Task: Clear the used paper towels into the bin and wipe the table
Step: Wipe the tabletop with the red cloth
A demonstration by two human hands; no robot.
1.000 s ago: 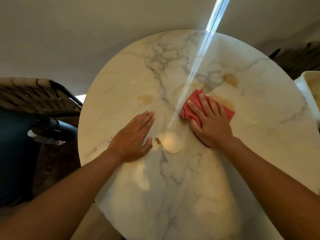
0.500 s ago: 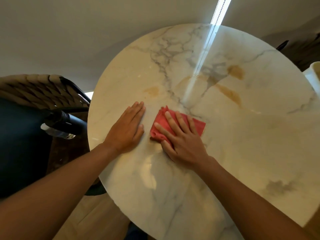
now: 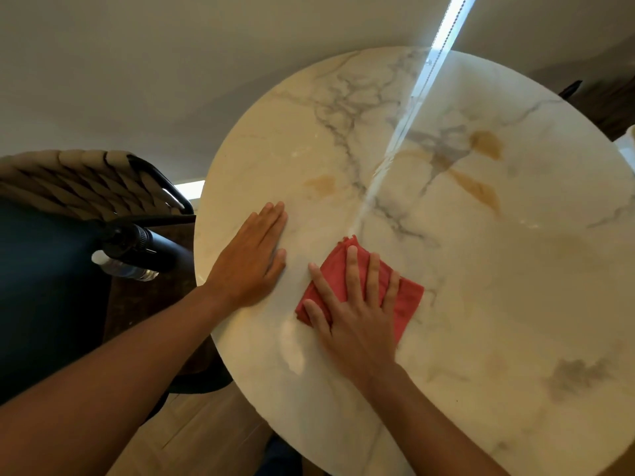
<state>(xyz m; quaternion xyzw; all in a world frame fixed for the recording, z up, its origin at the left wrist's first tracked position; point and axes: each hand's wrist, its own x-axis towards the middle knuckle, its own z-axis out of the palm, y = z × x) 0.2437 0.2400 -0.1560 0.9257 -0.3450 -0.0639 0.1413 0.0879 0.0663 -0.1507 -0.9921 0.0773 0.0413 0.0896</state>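
Two hands (image 3: 252, 257), one cloth (image 3: 407, 297), one table (image 3: 498, 304)

The round worktop (image 3: 481, 269) looks like polished marble, cream with grey veins and amber blotches, glossy enough to mirror a strip of light. The red cloth (image 3: 335, 273) is soft, matt fabric. Beyond the worktop's left edge, a woven chair back (image 3: 79, 180) looks coarse; the floor (image 3: 192, 438) is pale wood.

Table: round white marble-patterned table top (image 3: 498, 286) with grey veins and amber patches.
Cloth: folded red cleaning cloth (image 3: 407, 300) lying flat near the table's left edge.
Right hand (image 3: 357, 324): palm down on the cloth, fingers spread.
Left hand (image 3: 252, 259): flat on bare marble, just beside the cloth, fingers together.
Beside table: woven-back chair (image 3: 86, 180); clear plastic bottle (image 3: 120, 267).
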